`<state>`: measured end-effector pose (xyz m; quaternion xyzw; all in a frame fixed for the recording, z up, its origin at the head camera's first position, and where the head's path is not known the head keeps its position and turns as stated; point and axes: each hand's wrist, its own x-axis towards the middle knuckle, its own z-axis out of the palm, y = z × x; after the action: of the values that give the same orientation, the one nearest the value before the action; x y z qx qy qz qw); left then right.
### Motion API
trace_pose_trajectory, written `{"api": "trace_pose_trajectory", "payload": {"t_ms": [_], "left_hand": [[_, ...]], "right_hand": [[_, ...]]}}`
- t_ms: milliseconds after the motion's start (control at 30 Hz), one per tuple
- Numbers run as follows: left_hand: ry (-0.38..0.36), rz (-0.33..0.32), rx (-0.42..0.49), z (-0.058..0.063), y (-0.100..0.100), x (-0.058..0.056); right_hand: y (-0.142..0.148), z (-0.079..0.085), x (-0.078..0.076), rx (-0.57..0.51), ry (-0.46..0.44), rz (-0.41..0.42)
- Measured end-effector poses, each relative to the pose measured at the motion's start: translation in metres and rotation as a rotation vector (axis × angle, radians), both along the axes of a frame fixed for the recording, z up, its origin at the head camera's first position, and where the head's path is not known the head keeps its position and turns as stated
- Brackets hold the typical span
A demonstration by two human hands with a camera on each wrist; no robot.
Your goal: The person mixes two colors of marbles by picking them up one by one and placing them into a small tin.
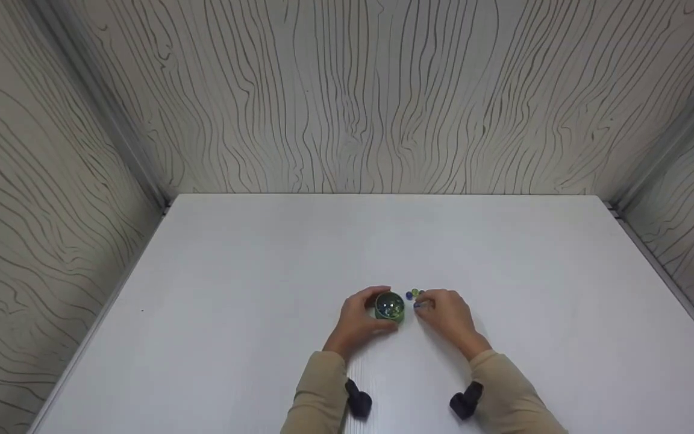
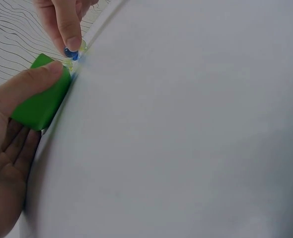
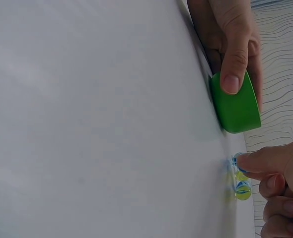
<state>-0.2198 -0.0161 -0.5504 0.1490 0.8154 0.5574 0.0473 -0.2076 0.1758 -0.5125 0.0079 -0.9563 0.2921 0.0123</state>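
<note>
My left hand point(image 1: 360, 316) grips a small green cup point(image 2: 37, 101) that stands on the white table, thumb on the near side and fingers round the far side. From above, the cup's inside looks dark and glossy, with bright spots; its contents are hard to make out. Just right of the cup, my right hand point(image 1: 448, 314) pinches a blue marble point(image 1: 417, 305) between thumb and fingertip, low over the tabletop. Beside those fingertips lie a dark blue marble point(image 1: 409, 296) and a yellow-green marble point(image 1: 415, 292). Another marble is partly hidden behind the fingers.
The white table point(image 1: 250, 259) reaches back to a wood-grain patterned wall point(image 1: 347, 96). Similar panels rise at the left and right sides. Dark wrist cameras point(image 1: 359, 402) are strapped at both sleeves.
</note>
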Motion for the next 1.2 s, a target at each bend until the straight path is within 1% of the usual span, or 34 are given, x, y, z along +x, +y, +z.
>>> {"api": "trace_pose_trajectory", "payload": {"t_ms": [433,633,667,867,1200], "left_hand": [[0.013,0.001,-0.035,-0.002,0.000,-0.002],[-0.010,0.010,-0.037,0.000,0.000,-0.001],[-0.023,0.011,-0.029,0.001,0.001,-0.001],[-0.041,0.015,0.003,0.000,0.001,0.000],[-0.036,0.012,0.012,-0.001,0.000,0.000]], "right_hand": [[0.000,0.003,0.003,-0.006,-0.034,-0.017],[-0.001,0.004,0.004,-0.008,-0.029,-0.017],[-0.001,0.005,0.004,-0.007,-0.025,-0.015],[-0.001,0.005,0.005,-0.013,0.004,-0.003],[-0.003,0.011,0.006,-0.018,0.000,-0.008]]}}
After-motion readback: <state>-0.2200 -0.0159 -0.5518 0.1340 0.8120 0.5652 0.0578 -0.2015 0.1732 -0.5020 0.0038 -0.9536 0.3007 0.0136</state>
